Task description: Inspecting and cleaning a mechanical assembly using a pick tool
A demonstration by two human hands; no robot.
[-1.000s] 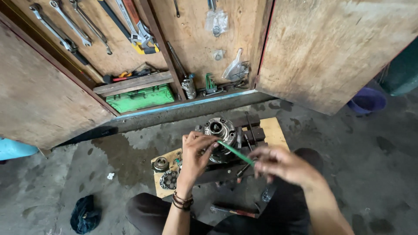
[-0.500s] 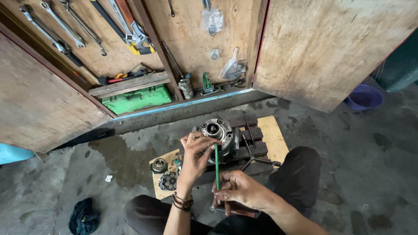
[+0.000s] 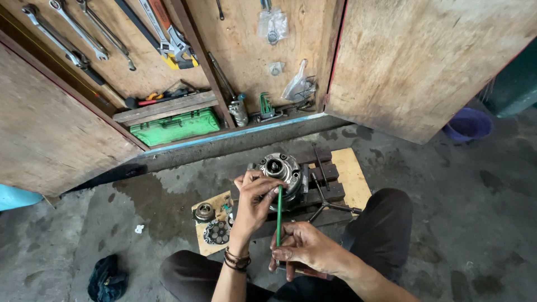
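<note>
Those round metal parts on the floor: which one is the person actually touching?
The big round metal housing on the dark block, under the left hand. The small ring-shaped part and the holed disc lie untouched on the board to its left.

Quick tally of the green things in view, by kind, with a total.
Green rod, held by both hands: 1
Green case on the cabinet shelf: 1
Green hex key set in the cabinet: 1
Total: 3

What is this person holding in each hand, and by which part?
The right hand grips a thin green rod at its lower end. The left hand rests on the round grey metal housing, fingers by the rod's tip.
</note>
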